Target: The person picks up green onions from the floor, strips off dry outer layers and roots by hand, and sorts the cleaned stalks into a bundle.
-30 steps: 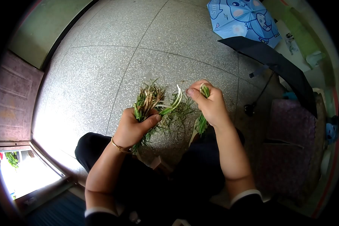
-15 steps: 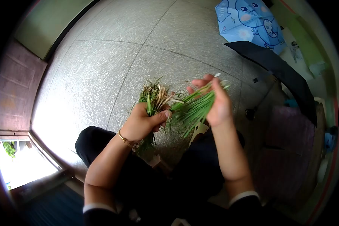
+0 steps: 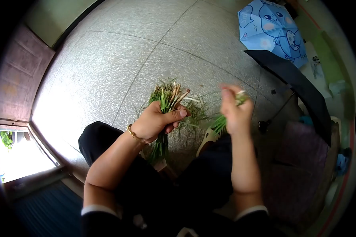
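Observation:
My left hand [image 3: 162, 120] is closed around a bunch of long green stalks [image 3: 160, 147], whose pale and brownish root ends stick up above the fist. To its right, my right hand [image 3: 236, 108], blurred by motion, is wrapped round a smaller bundle of green stalks [image 3: 218, 124]. White ends of that bundle show at the top of the fist, and its green leaves hang down to the left. The two hands are apart. Loose green scraps [image 3: 195, 110] lie on the floor between and behind them.
An open blue cartoon umbrella [image 3: 271, 29] and an open black umbrella [image 3: 296, 83] stand at the upper right on the speckled tiled floor [image 3: 118, 59]. A light shoe [image 3: 209, 138] shows beneath my hands. At the left is a wooden door [image 3: 19, 75].
My right hand has closed round its stalks and moved a little right, away from my left hand. My left hand keeps its bunch. The view has shifted slightly.

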### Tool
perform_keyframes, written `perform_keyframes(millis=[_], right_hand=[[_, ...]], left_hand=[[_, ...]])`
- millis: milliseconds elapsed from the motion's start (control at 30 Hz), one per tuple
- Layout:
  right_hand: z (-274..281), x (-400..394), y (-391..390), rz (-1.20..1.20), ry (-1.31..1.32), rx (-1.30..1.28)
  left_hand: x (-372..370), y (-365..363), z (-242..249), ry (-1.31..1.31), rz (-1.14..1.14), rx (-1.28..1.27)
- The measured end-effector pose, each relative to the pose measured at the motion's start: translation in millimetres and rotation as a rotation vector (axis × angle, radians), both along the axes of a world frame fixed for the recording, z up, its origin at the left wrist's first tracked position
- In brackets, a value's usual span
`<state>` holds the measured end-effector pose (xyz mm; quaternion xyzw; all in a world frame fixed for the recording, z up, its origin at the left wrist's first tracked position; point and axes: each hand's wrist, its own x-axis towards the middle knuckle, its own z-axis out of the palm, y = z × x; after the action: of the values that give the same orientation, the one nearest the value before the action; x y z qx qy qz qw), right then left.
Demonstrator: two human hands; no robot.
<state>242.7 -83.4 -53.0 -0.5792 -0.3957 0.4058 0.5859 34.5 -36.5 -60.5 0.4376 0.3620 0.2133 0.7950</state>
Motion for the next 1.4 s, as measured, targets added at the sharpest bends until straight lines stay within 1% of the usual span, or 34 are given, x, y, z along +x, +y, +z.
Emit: perform_keyframes(millis=[67,133,200,267,300,333,400,533,567,633,667,733,767,833,867,900,933,967,1000,1067,1100,1133,1200,1233,1267,1300,1333,1367,1400], right_hand=[[2.3,-17.3,1.0,0.177,0.124,-0.125],[-0.4,-27.8,3.0,0.277,0.123,-0.081],[3.2,-29.3,4.3,0.267,0.101,-0.106],[2.1,-21.3,4.4,0.245,0.178,-0.071],[3.1,-18.3,4.2,0.252,0.264,-0.048],[1.7,-13.4,4.6,0.255,0.263,-0.052],[-2.2,-3.9,6.0,0.26,0.455,0.049],[-0.3,1.3,5.9,0.199,0.405,0.052],[1.7,2.1,4.9,0.199,0.405,0.051],[7.6,3.3,2.5,0.251,0.259,0.025],[4.4,4.6,3.2,0.252,0.26,0.024],[-3.6,6.9,5.6,0.319,-0.315,0.3],[-3.3,7.4,4.8,0.317,-0.315,0.299],[-0.1,6.6,3.6,0.326,-0.627,0.341],[-0.3,5.2,2.1,0.325,-0.627,0.34],[-0.8,2.5,0.0,0.289,-0.788,0.284],[-1.6,-0.8,-1.3,0.25,-0.948,0.225],[-5.8,-4.5,0.8,0.176,-0.987,0.256],[-8.2,-7.2,3.7,0.171,-0.987,0.255],[-12.2,-9.4,8.6,0.067,-0.694,0.258],[-19.4,-8.4,9.9,0.039,-0.498,0.17],[-21.9,2.9,12.5,0.038,-0.499,0.17],[-20.7,39.6,15.2,0.111,0.477,-0.04],[-11.9,44.0,15.3,0.05,0.501,-0.009],[-1.9,46.1,15.7,-0.013,0.525,0.023],[0.2,47.6,12.3,0.027,0.38,-0.049],[-1.0,41.8,10.9,0.028,0.379,-0.052],[-3.2,31.0,11.1,0.074,0.09,-0.143],[-9.7,26.0,12.1,0.112,-0.219,-0.125]], left_hand=[[2.1,-1.2,0.7,-0.002,-0.025,0.038],[2.0,-3.0,3.1,0.106,-0.117,0.17],[3.4,-5.8,2.2,0.062,-0.109,0.175],[1.8,-5.0,-2.7,-0.132,-0.079,-0.01],[1.1,-3.1,-5.1,-0.172,-0.031,-0.138],[1.5,-1.7,1.1,-0.192,0.024,-0.213],[-0.3,0.5,-3.2,-0.243,0.077,-0.325],[-3.2,1.8,-3.6,-0.251,0.051,-0.323],[-3.4,1.8,-1.8,-0.224,0.022,-0.277],[-3.3,1.7,-1.0,-0.197,-0.005,-0.231],[-3.3,1.6,-1.2,-0.18,0.002,-0.208],[-3.2,1.7,-2.3,-0.163,0.006,-0.186],[-3.3,1.8,-3.8,-0.167,0.013,-0.177],[-2.5,2.0,-4.4,-0.171,0.02,-0.169],[-2.0,1.4,-4.2,-0.126,0.021,-0.1],[-1.2,0.3,-4.1,-0.08,0.021,-0.032],[0.2,-1.8,-4.8,-0.079,0.018,-0.033],[2.4,-4.2,-5.9,-0.056,0.035,-0.016],[4.8,-5.4,-6.4,-0.032,0.05,0.003],[11.1,-7.1,-1.4,-0.054,0.063,-0.006],[12.4,-7.5,1.2,-0.076,0.081,-0.015],[12.0,-7.9,2.6,-0.077,0.08,-0.014],[10.4,-9.7,4.0,-0.022,0.138,-0.006],[7.0,-8.6,2.5,-0.022,0.143,-0.006],[2.4,-6.3,-0.3,-0.063,0.141,-0.06],[0.2,-5.3,-2.1,-0.105,0.139,-0.115],[1.2,-5.1,-2.2,-0.105,0.14,-0.117],[3.2,-4.4,-1.6,-0.112,0.153,-0.095],[4.9,-3.4,-1.3,-0.121,0.162,-0.073]])
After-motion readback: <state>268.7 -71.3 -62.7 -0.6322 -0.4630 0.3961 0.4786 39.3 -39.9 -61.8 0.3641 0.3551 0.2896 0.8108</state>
